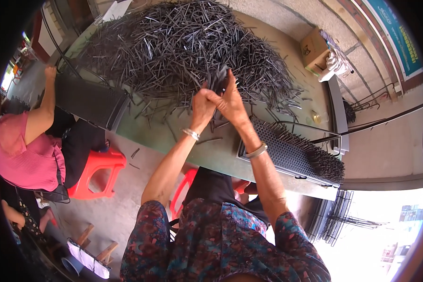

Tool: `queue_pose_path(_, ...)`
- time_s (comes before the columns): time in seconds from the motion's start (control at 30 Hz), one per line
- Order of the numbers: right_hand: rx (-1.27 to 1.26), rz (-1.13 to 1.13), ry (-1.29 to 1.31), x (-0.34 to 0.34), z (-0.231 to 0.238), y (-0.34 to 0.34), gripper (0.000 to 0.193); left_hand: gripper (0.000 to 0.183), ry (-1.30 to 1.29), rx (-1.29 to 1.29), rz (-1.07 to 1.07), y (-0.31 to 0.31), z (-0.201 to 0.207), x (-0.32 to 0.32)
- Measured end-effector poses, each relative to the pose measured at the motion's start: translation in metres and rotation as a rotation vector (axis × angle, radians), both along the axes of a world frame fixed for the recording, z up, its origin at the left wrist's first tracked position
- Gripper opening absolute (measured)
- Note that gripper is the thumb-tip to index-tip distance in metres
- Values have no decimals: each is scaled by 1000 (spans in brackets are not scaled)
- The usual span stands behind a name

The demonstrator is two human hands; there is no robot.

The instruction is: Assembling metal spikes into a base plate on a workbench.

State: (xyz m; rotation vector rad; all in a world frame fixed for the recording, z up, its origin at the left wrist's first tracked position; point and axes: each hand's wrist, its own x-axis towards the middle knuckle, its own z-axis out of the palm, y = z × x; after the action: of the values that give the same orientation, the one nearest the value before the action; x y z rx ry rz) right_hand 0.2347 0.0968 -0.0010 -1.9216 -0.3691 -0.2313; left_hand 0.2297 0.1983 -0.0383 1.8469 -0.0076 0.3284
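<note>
A large heap of thin black sticks (174, 42) covers the far part of the green table (150, 136). In front of the heap, my left hand (203, 107) and my right hand (232, 105) are close together, closed around a small bunch of black sticks (216, 77). The bunch points up and away from me, and my fingers partly hide it. Beside my right forearm lies a long black tray full of round holes (270, 146). Many sticks stand upright along its far side and right end, while the holes nearest me hold none.
At left, a co-worker in a pink top (30, 150) sits on a red stool (105, 171) beside another dark perforated tray (91, 101). A cardboard box (315, 50) and a white cloth (334, 63) are at the table's right back. A black rod (371, 124) reaches in from the right.
</note>
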Motion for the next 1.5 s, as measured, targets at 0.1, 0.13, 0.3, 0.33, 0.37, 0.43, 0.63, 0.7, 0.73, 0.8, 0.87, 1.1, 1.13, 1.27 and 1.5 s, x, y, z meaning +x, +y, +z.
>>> queue_pose_path(0.1,136,-75,4,-23,-5,36,91,31,-194,-58,64,5,-40,-22)
queue_pose_path(0.13,118,-122,34,-31,-2,43,78,31,-196,-57,69,5,-56,-21)
queue_pose_path(0.3,346,-228,242,-27,5,38,34,45,-57,-221,-17,-2,-40,-28)
queue_pose_path(0.33,344,-224,241,-28,7,40,34,48,-29,-140,-32,0,-33,-28)
queue_pose_path(0.37,428,-236,202,-28,11,42,34,48,-31,-141,-29,0,-26,-29)
queue_pose_path(0.43,610,-277,103,-31,15,52,32,46,-200,-274,-53,1,-20,-31)
queue_pose_path(0.63,504,-159,211,-21,-6,43,22,38,89,-251,-36,2,-28,-33)
queue_pose_path(0.7,399,-161,218,-20,2,42,24,37,57,-269,-47,3,-37,-33)
queue_pose_path(0.73,399,-157,220,-18,6,41,24,36,17,-288,-62,4,-40,-30)
queue_pose_path(0.8,67,-228,23,-12,11,36,30,33,-6,-230,-71,7,-37,-24)
queue_pose_path(0.87,75,-246,-63,-1,8,33,33,32,31,-170,-103,2,-25,-24)
queue_pose_path(1.1,267,-100,142,7,14,33,30,35,272,-268,-132,8,-25,-21)
queue_pose_path(1.13,267,-88,145,2,20,38,30,37,196,-248,-91,12,-35,-23)
queue_pose_path(1.27,336,98,230,-3,20,32,36,42,61,-186,-62,10,-32,-28)
queue_pose_path(1.5,134,-33,33,-13,5,37,43,40,53,-80,-5,14,-45,-36)
